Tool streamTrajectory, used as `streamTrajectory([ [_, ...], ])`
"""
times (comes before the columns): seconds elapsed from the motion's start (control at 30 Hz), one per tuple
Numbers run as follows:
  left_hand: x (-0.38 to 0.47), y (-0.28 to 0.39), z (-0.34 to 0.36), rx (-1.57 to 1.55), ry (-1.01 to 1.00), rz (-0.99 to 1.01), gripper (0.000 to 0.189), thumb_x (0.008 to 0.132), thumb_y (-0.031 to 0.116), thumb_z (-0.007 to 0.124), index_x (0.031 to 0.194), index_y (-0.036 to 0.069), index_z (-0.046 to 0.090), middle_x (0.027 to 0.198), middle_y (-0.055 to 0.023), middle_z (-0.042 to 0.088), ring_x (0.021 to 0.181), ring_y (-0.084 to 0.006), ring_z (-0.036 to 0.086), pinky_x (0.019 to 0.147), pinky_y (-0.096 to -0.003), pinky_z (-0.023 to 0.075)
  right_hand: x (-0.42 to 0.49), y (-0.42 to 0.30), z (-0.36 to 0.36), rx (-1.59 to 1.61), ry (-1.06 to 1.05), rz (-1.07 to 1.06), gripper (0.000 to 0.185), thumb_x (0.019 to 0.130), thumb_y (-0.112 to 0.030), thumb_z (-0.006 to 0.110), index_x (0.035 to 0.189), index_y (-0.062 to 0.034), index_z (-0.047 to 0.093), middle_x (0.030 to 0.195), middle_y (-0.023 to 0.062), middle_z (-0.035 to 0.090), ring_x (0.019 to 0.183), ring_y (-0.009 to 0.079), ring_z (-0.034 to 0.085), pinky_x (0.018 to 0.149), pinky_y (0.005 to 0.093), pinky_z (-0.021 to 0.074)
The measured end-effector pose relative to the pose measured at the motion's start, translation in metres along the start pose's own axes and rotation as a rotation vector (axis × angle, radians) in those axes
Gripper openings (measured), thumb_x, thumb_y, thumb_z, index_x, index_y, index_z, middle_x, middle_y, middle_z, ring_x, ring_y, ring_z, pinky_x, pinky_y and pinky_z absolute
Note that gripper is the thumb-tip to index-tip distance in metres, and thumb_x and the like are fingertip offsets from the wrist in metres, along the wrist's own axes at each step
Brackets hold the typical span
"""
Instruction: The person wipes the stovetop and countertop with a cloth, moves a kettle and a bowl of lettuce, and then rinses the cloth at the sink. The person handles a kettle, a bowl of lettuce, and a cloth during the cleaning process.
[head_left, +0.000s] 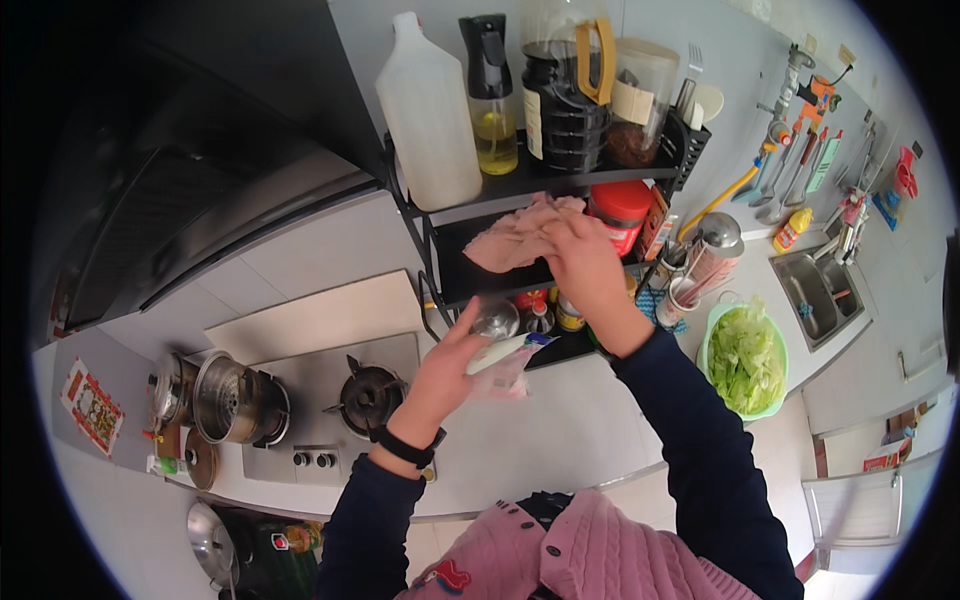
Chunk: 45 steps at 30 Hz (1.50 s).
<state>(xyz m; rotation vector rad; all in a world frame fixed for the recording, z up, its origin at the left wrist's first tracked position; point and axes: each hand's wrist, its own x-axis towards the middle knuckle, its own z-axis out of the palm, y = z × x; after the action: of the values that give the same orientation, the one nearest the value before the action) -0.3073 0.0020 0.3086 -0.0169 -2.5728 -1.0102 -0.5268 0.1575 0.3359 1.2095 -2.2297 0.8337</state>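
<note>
My right hand (589, 259) grips a crumpled pink cloth (517, 234) over the middle shelf of a black metal rack (457, 259). Just right of the cloth stands a jar with a red lid (621, 201). Lower and to the left, my left hand (442, 367) holds a soft plastic packet (504, 367), pale with pink and blue parts, above the white counter. Behind that packet, a round clear container (496, 319) and a small bottle with a red cap (540, 315) sit on the bottom shelf. My fingers hide part of both held things.
A white plastic jug (427, 112), an oil spray bottle (493, 112) and a large dark bottle (566, 97) crowd the top shelf. Leafy greens (746, 356) fill a green basin near the sink (814, 292). To the left are a gas burner (371, 401) and a steel pot (232, 401).
</note>
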Motion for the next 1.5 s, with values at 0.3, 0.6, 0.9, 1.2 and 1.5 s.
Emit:
streamTrajectory([
  [0.3, 0.008, -0.042, 0.014, 0.327, -0.066, -0.063, 0.01, 0.084, 0.004, 0.059, 0.092, 0.002, 0.064, 0.156, -0.0215, 0.034, 0.081, -0.0389, 0.069, 0.073, -0.0436, 0.0564, 0.006, 0.019, 0.096, -0.336, -0.339, 0.313, 0.068, 0.092, -0.056, 0.051, 0.143, -0.0095, 0.048, 0.144, 0.0389, 0.039, 0.135, 0.0579, 0.033, 0.112, 0.0577, 0.031],
  [0.6, 0.001, -0.055, 0.015, 0.332, -0.079, -0.078, 0.009, 0.086, 0.009, 0.058, 0.084, 0.0, 0.06, 0.157, -0.0176, 0.034, 0.077, -0.0369, 0.069, 0.069, -0.0437, 0.0566, 0.053, -0.005, 0.127, -0.081, -0.632, 0.105, 0.057, 0.093, -0.044, 0.051, 0.134, -0.0046, 0.053, 0.144, 0.0214, 0.05, 0.137, 0.0453, 0.038, 0.113, 0.0517, 0.0309],
  [0.9, 0.002, -0.059, 0.015, 0.319, -0.066, -0.102, 0.006, 0.084, 0.003, 0.056, 0.086, 0.001, 0.061, 0.157, -0.0071, 0.038, 0.078, -0.0372, 0.069, 0.069, -0.0446, 0.0561, 0.06, -0.012, 0.148, 0.067, -0.618, -0.22, 0.028, 0.082, -0.037, 0.063, 0.095, -0.0151, 0.074, 0.099, 0.0108, 0.071, 0.097, 0.0317, 0.068, 0.08, 0.0462, 0.0534],
  [1.2, 0.003, -0.053, 0.011, 0.29, -0.127, -0.224, 0.014, 0.078, -0.007, 0.055, 0.088, -0.001, 0.063, 0.161, 0.0007, 0.03, 0.089, -0.0355, 0.068, 0.076, -0.0439, 0.0545, 0.033, 0.059, 0.066, -0.05, -0.675, -0.169, 0.016, 0.079, -0.027, 0.071, 0.089, -0.0147, 0.074, 0.08, 0.0119, 0.069, 0.078, 0.0352, 0.066, 0.069, 0.0449, 0.0536],
  [1.5, 0.004, -0.052, 0.01, 0.285, -0.116, -0.207, 0.017, 0.075, -0.007, 0.056, 0.089, 0.0, 0.063, 0.161, 0.0005, 0.031, 0.086, -0.0348, 0.068, 0.074, -0.0433, 0.0542, 0.032, 0.021, 0.092, -0.381, -0.505, -0.09, 0.055, 0.071, -0.032, 0.08, 0.12, -0.0123, 0.063, 0.098, 0.0139, 0.069, 0.096, 0.0351, 0.066, 0.077, 0.0433, 0.0563],
])
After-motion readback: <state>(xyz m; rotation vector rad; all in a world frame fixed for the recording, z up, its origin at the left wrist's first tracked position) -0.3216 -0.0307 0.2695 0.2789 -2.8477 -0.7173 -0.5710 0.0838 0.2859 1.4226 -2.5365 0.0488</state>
